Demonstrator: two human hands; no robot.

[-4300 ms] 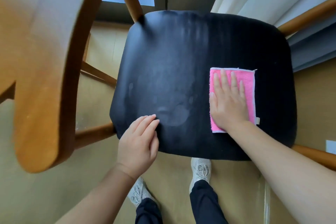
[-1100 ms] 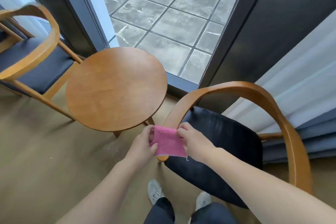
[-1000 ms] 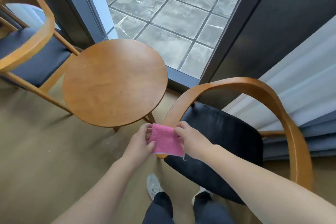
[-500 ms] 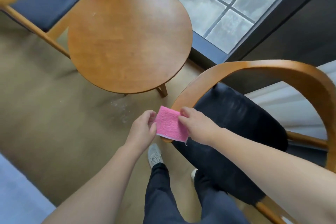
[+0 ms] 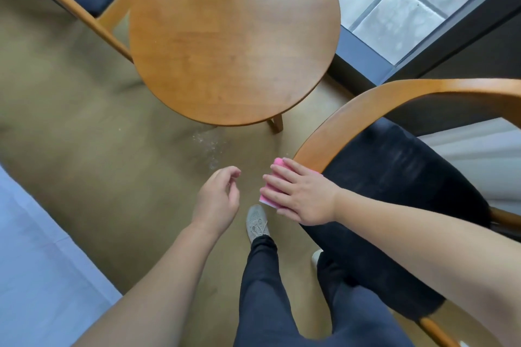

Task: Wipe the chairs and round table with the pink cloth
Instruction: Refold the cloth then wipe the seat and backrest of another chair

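Floor: tan smooth flooring point(image 5: 84, 132), pale dust specks at centre.
Window: dark-framed glass door point(image 5: 363, 53), upper right; grey paved tiles point(image 5: 394, 3) beyond.
Lower left: pale blue-grey fabric surface point(image 5: 36, 276).
Right edge: white curtain point(image 5: 479, 149).

The pink cloth point(image 5: 270, 191) lies folded over the end of the near chair's point(image 5: 394, 177) wooden armrest; the round table point(image 5: 234, 36) stands bare between both chairs.
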